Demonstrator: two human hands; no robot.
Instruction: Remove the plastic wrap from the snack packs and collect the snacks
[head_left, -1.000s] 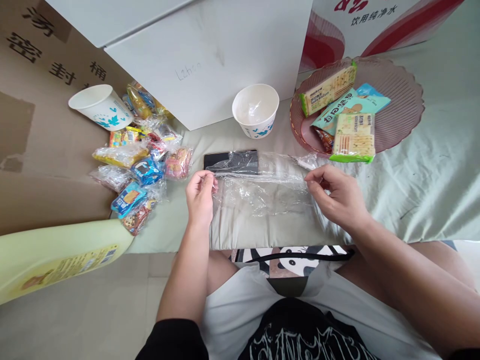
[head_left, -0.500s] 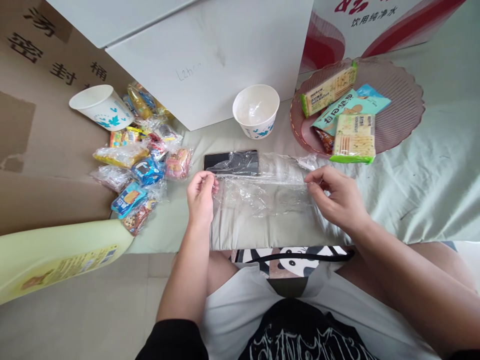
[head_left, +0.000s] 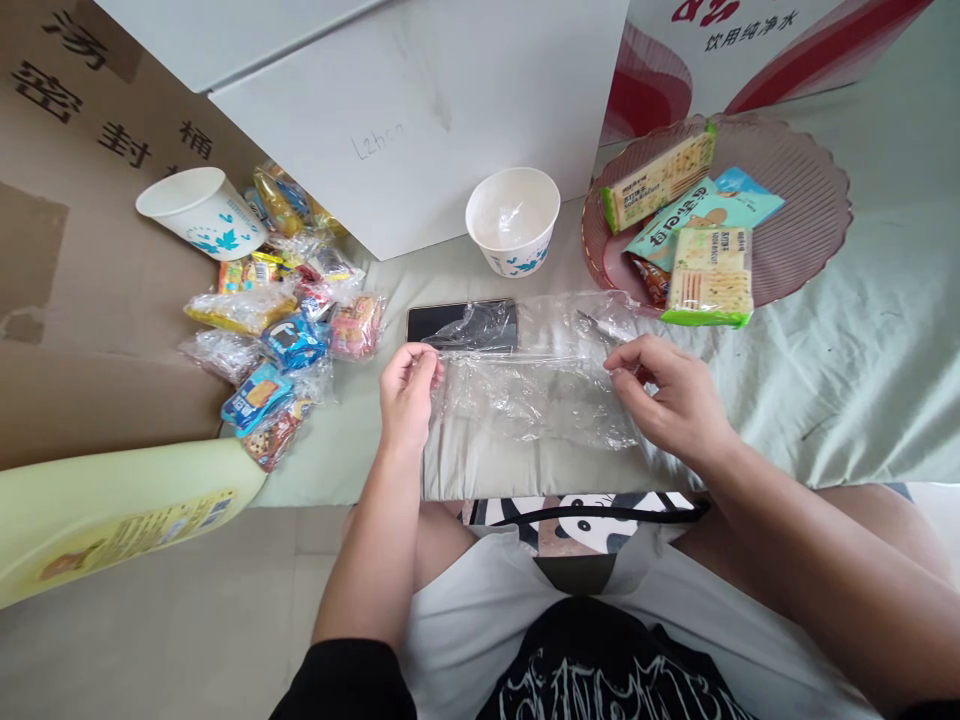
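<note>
A clear plastic bag (head_left: 529, 395) lies stretched out on the pale green cloth in front of me. My left hand (head_left: 407, 395) pinches its left edge, fingers closed. The bag's right edge is pinched by my right hand (head_left: 667, 395). Part of the bag covers a black phone (head_left: 461, 323) lying flat just behind it. A white paper bowl (head_left: 512, 220) with a bit of clear film inside stands behind the phone.
A heap of wrapped snacks (head_left: 281, 300) lies at the left beside a tipped white paper cup (head_left: 202, 213). A pink scalloped plate (head_left: 802, 190) at the back right holds cracker packets. A white box (head_left: 420, 110) stands behind, with cardboard at the left.
Both hands have drawn slightly closer together, and the bag has loosened and puffed up between them. The far flap near the plate has lifted.
</note>
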